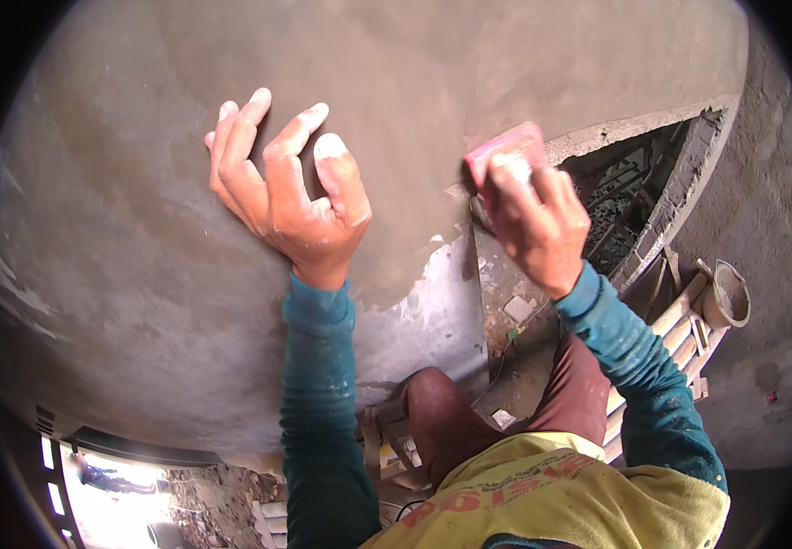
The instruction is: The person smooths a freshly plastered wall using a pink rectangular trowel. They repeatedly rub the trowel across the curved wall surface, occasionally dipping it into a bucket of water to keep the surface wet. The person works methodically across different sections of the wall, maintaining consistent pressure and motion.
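A grey plastered wall (396,101) fills most of the view, with damp darker patches and a whitish area lower down. My right hand (542,224) grips a pinkish-red flat block (517,144), perhaps a sponge, beside the corner of the wall opening. The block's face toward the wall is hidden. To the left, my left hand (295,188) is raised before the wall with fingers apart and half bent, holding nothing. Whitish dust coats its fingertips. Whether those fingertips touch the wall I cannot tell.
An opening with a rough edge (638,114) cuts into the wall on the right. Lower right, a bucket (727,297) stands by a platform of pale poles (679,334). Rubble (517,309) lies on the floor below. Bright daylight enters at lower left.
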A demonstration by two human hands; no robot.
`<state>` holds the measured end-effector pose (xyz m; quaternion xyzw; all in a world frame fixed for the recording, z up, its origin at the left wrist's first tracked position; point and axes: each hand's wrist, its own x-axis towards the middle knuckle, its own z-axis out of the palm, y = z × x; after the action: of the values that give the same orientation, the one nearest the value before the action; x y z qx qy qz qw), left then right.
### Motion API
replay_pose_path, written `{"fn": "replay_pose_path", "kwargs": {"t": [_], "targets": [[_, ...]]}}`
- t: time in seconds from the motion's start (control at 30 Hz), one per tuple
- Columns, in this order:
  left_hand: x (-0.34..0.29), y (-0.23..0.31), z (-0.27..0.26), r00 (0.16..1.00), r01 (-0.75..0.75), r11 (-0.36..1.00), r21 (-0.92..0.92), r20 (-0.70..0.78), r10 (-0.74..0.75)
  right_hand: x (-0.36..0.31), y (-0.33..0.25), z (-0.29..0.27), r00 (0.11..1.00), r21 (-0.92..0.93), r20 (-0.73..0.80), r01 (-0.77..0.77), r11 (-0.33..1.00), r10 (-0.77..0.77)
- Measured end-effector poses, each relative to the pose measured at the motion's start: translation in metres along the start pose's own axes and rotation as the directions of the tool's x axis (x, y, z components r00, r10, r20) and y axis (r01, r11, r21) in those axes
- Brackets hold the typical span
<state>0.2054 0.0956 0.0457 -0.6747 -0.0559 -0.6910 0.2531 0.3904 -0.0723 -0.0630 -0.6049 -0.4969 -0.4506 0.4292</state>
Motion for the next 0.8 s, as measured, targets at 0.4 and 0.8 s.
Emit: {"fn": "replay_pose_path", "kwargs": {"t": [0.4,0.8], "targets": [[-0.002,-0.002,0.01,0.997,0.0,1.0,0.002,-0.083,0.0,0.022,0.002,-0.001,0.997,0.014,-0.028,-0.076,0.997,0.076],[-0.004,-0.002,0.01,0.995,0.005,1.0,0.001,-0.097,-0.005,0.011,-0.01,0.001,1.0,0.027,0.009,0.009,1.0,-0.01]]}}
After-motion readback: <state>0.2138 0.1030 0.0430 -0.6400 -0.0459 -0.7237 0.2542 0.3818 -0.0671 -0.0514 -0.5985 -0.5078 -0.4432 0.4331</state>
